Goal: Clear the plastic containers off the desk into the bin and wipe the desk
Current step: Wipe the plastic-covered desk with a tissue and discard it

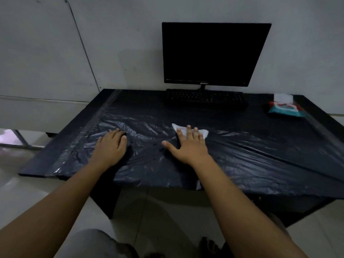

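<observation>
The desk [242,161] is covered with a wrinkled black plastic sheet. My right hand [188,146] lies flat, palm down, pressing a white wipe [204,132] onto the sheet near the middle; the wipe's corners stick out beyond my fingertips. My left hand [111,146] rests flat on the sheet to the left, fingers together, with nothing in it. No plastic containers and no bin are in view.
A black monitor [214,53] stands at the back against the wall, with a black keyboard [204,98] in front of it. A teal and red pack of wipes [285,107], one sheet poking out, lies at the back right. Pale tiled floor lies below the desk's front edge.
</observation>
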